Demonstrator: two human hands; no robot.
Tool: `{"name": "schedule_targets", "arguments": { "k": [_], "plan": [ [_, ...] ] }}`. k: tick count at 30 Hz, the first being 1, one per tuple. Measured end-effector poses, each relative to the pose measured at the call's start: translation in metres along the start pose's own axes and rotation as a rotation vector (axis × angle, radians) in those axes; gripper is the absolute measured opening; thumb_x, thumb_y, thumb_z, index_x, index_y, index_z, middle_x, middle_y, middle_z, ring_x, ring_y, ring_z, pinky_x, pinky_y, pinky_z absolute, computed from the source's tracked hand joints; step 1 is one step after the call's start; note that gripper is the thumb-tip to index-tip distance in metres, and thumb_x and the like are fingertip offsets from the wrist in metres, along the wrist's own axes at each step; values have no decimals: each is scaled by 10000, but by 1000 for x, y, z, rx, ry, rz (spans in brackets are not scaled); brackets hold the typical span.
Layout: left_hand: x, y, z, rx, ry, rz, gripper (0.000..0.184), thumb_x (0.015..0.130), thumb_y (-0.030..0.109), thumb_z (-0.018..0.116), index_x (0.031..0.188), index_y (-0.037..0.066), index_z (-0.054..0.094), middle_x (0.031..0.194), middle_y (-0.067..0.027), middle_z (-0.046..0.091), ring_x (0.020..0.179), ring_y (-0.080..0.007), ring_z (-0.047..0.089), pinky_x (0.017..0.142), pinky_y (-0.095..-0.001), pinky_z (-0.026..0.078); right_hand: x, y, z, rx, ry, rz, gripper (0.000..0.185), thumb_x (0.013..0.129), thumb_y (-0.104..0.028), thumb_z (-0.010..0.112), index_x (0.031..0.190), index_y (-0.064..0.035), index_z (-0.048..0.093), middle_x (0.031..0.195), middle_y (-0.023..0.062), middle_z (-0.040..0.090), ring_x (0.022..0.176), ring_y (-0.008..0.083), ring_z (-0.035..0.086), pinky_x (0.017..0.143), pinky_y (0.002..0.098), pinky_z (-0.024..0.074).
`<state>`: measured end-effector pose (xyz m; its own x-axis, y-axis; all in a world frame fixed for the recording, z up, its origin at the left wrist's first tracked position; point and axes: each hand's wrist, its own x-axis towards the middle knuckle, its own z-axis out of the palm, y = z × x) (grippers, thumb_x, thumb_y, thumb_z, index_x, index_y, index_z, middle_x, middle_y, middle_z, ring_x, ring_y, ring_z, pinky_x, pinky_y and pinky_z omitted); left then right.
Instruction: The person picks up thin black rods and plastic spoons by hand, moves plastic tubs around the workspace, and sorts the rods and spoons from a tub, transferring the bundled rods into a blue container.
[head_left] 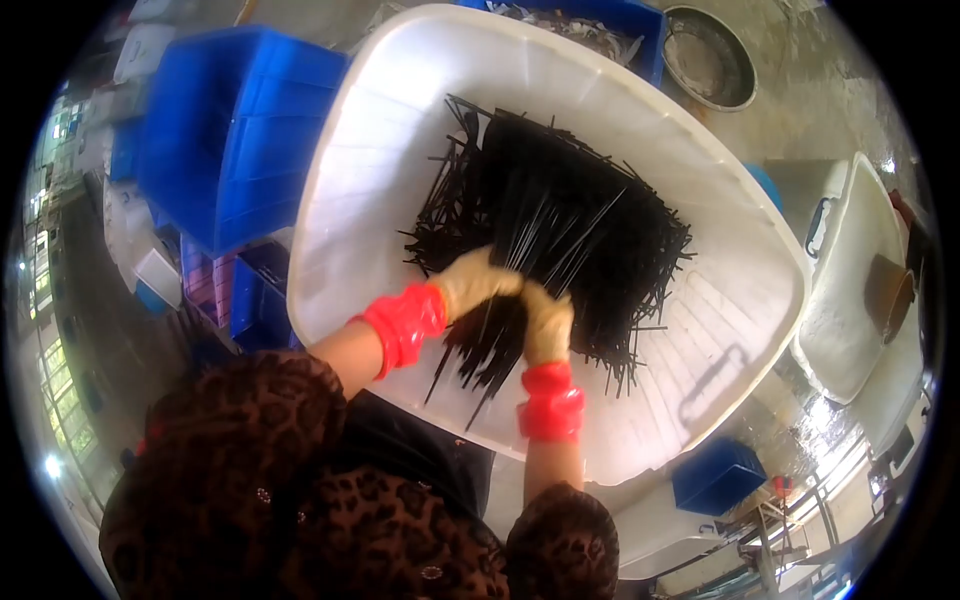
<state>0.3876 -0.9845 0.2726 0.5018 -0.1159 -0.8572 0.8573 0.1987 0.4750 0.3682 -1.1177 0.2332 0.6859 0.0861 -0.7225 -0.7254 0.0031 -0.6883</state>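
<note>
A large white plastic tub (370,150) stands before me with a heap of thin black sticks or strips (600,230) inside. My left hand (478,284), in a cream glove with a red cuff, is closed around part of a bundle of these sticks. Close beside it, my right hand (547,322), gloved the same way, is also closed on the bundle. The bundle's lower ends fan out toward me beneath both hands. Some fingers are hidden or blurred, and the exact kind of stick cannot be made out.
Stacked blue crates (270,140) stand at the left of the tub. Behind it are a blue bin (640,25) of scraps and a round metal basin (708,60). Another white tub (860,330) holding a brown bowl (888,297) is at the right, with a small blue crate (718,477) nearer me.
</note>
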Motion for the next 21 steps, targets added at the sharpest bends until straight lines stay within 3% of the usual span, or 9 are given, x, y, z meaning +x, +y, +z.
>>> {"name": "schedule_targets", "arguments": {
  "k": [2, 4, 7, 12, 15, 16, 18, 20, 21],
  "plan": [
    [-26, -44, -15, -60, -22, -39, 385, 644, 109, 553, 1009, -9, 516, 909, -80, 565, 829, -145, 509, 773, -244, 395, -45, -8, 20, 115, 86, 242, 333, 654, -90, 584, 933, 71, 498, 856, 93, 570, 735, 155, 534, 687, 242, 427],
    [-63, -23, -10, -79, 57, -245, 346, 643, 106, 550, 969, -9, 537, 876, -87, 572, 783, -153, 528, 739, -245, 415, -59, -11, 30, 91, 146, 495, 350, 644, -59, 558, 956, 71, 468, 797, 82, 564, 688, 146, 532, 630, 242, 435],
    [-72, -21, -35, -47, -25, -303, 355, 632, 123, 564, 962, -3, 533, 854, -86, 572, 773, -150, 530, 720, -242, 419, -68, -31, 53, 169, 104, 456, 362, 639, -55, 559, 963, 70, 454, 786, 83, 556, 677, 149, 528, 617, 246, 436],
    [-130, 34, -73, 11, 33, -1, 422, 625, 168, 590, 1003, 2, 498, 832, -87, 571, 771, -151, 526, 717, -242, 415, -106, -74, 114, 17, 262, 149, 340, 663, -69, 559, 963, 60, 464, 842, 84, 545, 733, 160, 515, 661, 243, 416],
    [-166, 43, -119, 83, 10, 132, 463, 627, 171, 598, 1036, -4, 468, 869, -115, 570, 812, -158, 523, 739, -246, 412, -146, -116, 174, -139, 171, -81, 320, 700, -105, 576, 944, 81, 483, 850, 106, 558, 744, 159, 525, 662, 251, 422],
    [-180, 47, -138, 134, 41, 152, 466, 629, 174, 600, 1040, 0, 464, 867, -122, 570, 813, -159, 525, 738, -249, 413, -164, -128, 197, -211, 256, -13, 292, 716, -99, 559, 931, 88, 496, 845, 116, 563, 721, 157, 540, 648, 250, 436],
    [-225, 76, -178, 64, -16, 403, 471, 635, 204, 599, 1043, 13, 464, 835, -119, 578, 779, -170, 541, 724, -263, 424, -193, -146, 241, -189, 219, -194, 288, 724, -89, 540, 948, 88, 507, 878, 132, 559, 725, 175, 546, 660, 281, 450],
    [-273, 109, -238, 7, -8, 461, 453, 647, 235, 590, 1032, 28, 470, 803, -111, 581, 736, -186, 553, 704, -275, 432, -220, -188, 328, -145, 182, -255, 318, 718, -88, 541, 977, 92, 497, 906, 129, 552, 765, 178, 536, 686, 286, 443],
    [-296, 131, -272, 78, 138, 577, 434, 643, 225, 587, 1015, 33, 472, 749, -108, 580, 680, -191, 557, 666, -275, 440, -226, -201, 369, -177, 181, -329, 327, 718, -87, 537, 987, 93, 493, 916, 127, 548, 786, 179, 529, 704, 283, 434]
  ]
}}
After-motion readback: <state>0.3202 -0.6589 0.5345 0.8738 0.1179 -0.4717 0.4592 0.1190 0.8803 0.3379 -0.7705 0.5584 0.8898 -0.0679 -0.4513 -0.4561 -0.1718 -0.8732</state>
